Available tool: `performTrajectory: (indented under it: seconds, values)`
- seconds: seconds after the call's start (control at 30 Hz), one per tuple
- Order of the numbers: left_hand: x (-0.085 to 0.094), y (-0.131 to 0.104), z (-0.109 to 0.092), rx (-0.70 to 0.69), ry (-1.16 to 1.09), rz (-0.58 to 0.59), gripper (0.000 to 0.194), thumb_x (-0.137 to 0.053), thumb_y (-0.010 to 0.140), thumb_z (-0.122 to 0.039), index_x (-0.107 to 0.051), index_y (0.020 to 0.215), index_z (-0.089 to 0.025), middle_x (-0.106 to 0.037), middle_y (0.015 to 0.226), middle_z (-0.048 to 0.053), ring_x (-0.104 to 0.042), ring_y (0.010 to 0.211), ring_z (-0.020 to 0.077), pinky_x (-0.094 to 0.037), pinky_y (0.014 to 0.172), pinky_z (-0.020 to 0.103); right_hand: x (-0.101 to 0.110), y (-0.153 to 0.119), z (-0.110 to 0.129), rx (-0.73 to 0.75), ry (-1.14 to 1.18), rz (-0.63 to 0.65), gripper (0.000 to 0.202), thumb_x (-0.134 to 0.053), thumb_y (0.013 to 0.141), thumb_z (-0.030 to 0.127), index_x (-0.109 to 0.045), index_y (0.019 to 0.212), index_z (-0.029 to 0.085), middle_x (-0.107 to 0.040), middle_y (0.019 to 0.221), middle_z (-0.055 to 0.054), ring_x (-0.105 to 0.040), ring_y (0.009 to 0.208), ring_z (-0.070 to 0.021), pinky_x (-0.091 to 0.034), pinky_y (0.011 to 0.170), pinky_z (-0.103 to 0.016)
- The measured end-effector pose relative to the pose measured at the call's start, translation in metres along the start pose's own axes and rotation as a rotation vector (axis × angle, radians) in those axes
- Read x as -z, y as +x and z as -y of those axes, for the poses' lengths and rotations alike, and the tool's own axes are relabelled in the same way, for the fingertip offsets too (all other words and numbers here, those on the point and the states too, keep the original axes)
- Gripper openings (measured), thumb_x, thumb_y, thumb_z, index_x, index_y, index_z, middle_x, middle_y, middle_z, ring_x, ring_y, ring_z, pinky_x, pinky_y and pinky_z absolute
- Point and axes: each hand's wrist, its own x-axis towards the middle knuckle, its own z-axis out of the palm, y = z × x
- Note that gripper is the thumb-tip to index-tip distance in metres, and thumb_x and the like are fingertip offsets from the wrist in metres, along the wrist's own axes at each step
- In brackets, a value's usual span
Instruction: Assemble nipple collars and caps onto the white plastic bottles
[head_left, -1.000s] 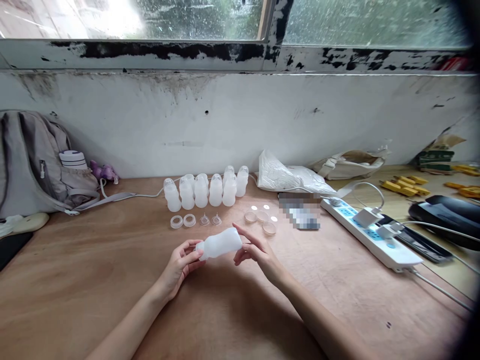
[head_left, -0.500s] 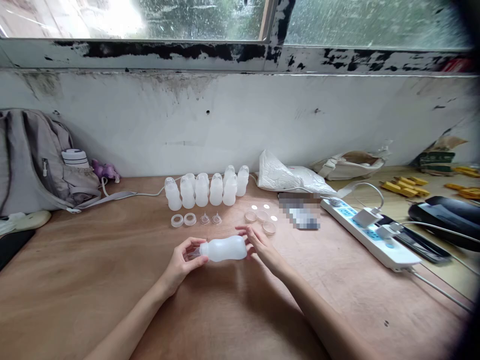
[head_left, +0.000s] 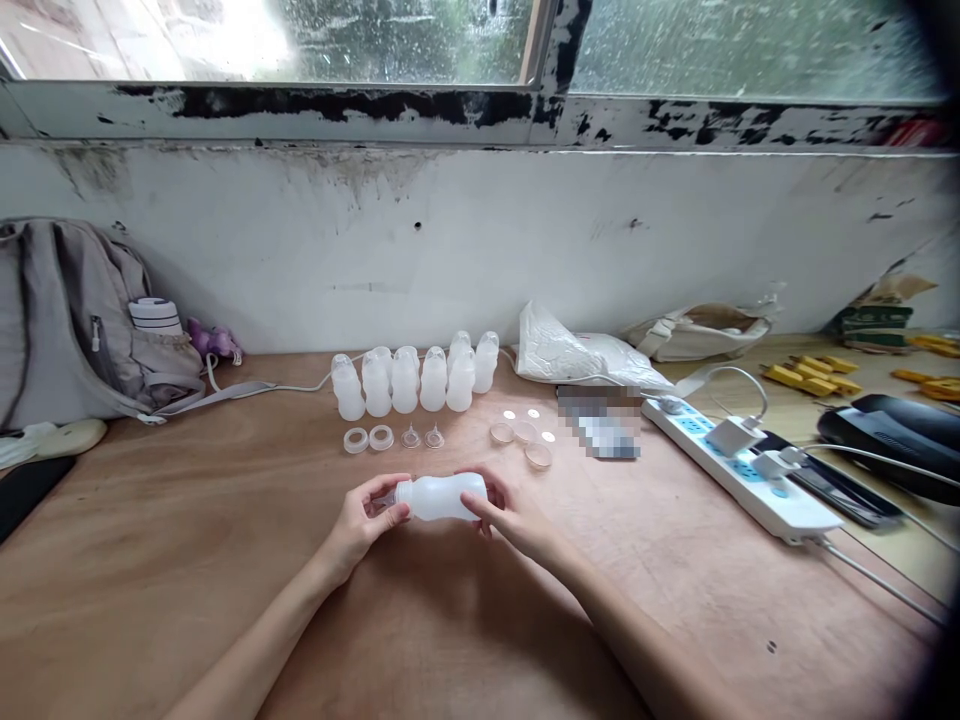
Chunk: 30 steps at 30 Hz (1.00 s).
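Note:
A frosted white baby bottle [head_left: 439, 497] lies sideways between my hands, just above the table. My left hand [head_left: 366, 520] is closed round its neck end, where a clear nipple shows partly between the fingers. Round the bottle's base, my right hand [head_left: 501, 510] is closed with the thumb on the near side. Beyond my hands two white ring collars [head_left: 381, 438] and two clear nipples [head_left: 434, 436] rest on the table. Several clear round caps [head_left: 538, 456] and small white discs [head_left: 548, 437] lie to their right. Several upright baby bottles [head_left: 433, 380] stand behind these parts.
A white power strip [head_left: 720, 460] with plugged-in chargers runs along the right, beside a pixelated flat object [head_left: 600, 422]. A white plastic bag [head_left: 559, 345] sits by the wall. At the left is a grey backpack [head_left: 60, 320]; yellow pieces [head_left: 810, 373] lie far right.
My right hand has closed round the bottle's base, where before its fingers were spread beside it. The bottle has shifted slightly to the left.

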Motion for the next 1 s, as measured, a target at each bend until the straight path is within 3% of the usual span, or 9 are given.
performTrajectory:
  seconds: [0.1,0.27,0.33,0.43,0.53,0.6,0.73,0.83,1.0]
  values:
    - [-0.002,-0.004,0.002,-0.099,0.111,0.014,0.039,-0.063,0.069,-0.031,-0.055,0.103,-0.013,-0.059,0.100,0.010,-0.056,0.089,0.0216,-0.048,0.076,0.029,-0.004,-0.001,-0.001,-0.118,0.037,-0.059,0.033,-0.045,0.078,0.049,-0.049,0.076,0.017,-0.047,0.051,0.004,-0.038,0.034,-0.0054,-0.023,0.030,-0.017]
    - [-0.004,-0.010,0.001,-0.278,0.357,0.039,0.035,-0.059,0.072,-0.027,-0.052,0.105,-0.015,-0.055,0.099,0.009,-0.057,0.086,0.0189,-0.049,0.073,0.028,-0.005,-0.003,0.001,-0.229,0.085,-0.054,0.040,-0.034,0.081,0.052,-0.049,0.069,0.017,-0.044,0.046,0.003,-0.030,0.031,-0.0060,-0.015,0.028,-0.019]
    - [-0.002,-0.009,-0.001,-0.273,0.400,0.082,0.034,-0.059,0.072,-0.026,-0.050,0.104,-0.016,-0.054,0.100,0.009,-0.057,0.085,0.0181,-0.050,0.072,0.027,-0.007,-0.007,0.004,-0.123,-0.077,-0.136,0.037,-0.034,0.081,0.050,-0.049,0.070,0.017,-0.046,0.050,0.002,-0.037,0.036,-0.0082,-0.023,0.030,-0.019]
    - [0.000,-0.006,-0.003,-0.283,0.509,0.137,0.039,-0.059,0.070,-0.024,-0.047,0.107,-0.018,-0.054,0.105,0.009,-0.057,0.087,0.0183,-0.049,0.070,0.027,-0.013,-0.015,0.005,0.266,-0.468,-0.237,0.025,-0.042,0.079,0.041,-0.050,0.081,0.018,-0.052,0.061,0.000,-0.048,0.051,-0.0121,-0.037,0.043,-0.022]
    - [0.001,-0.007,-0.004,-0.358,0.753,0.187,0.038,-0.060,0.066,-0.021,-0.050,0.102,-0.020,-0.059,0.098,0.006,-0.055,0.087,0.0195,-0.045,0.073,0.029,-0.018,-0.022,0.003,0.658,-0.746,-0.194,0.031,-0.046,0.072,0.038,-0.049,0.094,0.016,-0.054,0.068,-0.003,-0.050,0.055,-0.0145,-0.039,0.049,-0.025]
    - [0.000,-0.010,-0.004,-0.334,0.882,0.218,0.028,-0.059,0.064,-0.020,-0.054,0.092,-0.021,-0.062,0.085,0.002,-0.056,0.077,0.0179,-0.042,0.066,0.026,-0.020,-0.024,0.001,0.808,-0.851,-0.183,0.035,-0.047,0.070,0.039,-0.050,0.095,0.014,-0.053,0.066,-0.004,-0.048,0.052,-0.0152,-0.038,0.046,-0.027]
    - [-0.003,-0.014,-0.005,-0.212,0.923,0.281,0.028,-0.060,0.060,-0.023,-0.052,0.087,-0.022,-0.062,0.076,-0.002,-0.056,0.062,0.0134,-0.035,0.051,0.020,-0.019,-0.023,0.000,0.931,-0.949,-0.153,0.039,-0.045,0.069,0.043,-0.051,0.094,0.013,-0.048,0.059,-0.002,-0.043,0.046,-0.0144,-0.033,0.041,-0.026]
    - [-0.005,-0.015,-0.005,-0.193,0.984,0.304,0.016,-0.057,0.061,-0.025,-0.052,0.075,-0.020,-0.060,0.067,-0.003,-0.054,0.056,0.0122,-0.030,0.046,0.020,-0.020,-0.022,-0.002,0.975,-0.944,-0.123,0.041,-0.045,0.069,0.045,-0.051,0.094,0.013,-0.047,0.059,-0.002,-0.042,0.045,-0.0140,-0.032,0.040,-0.026]
    - [-0.007,-0.017,-0.002,-0.289,1.174,0.182,0.006,-0.051,0.063,-0.025,-0.049,0.067,-0.020,-0.058,0.064,-0.001,-0.052,0.054,0.0144,-0.025,0.047,0.023,-0.029,-0.024,-0.002,0.784,-0.829,-0.184,0.032,-0.046,0.069,0.040,-0.050,0.090,0.016,-0.050,0.061,-0.002,-0.045,0.047,-0.0136,-0.034,0.041,-0.024]
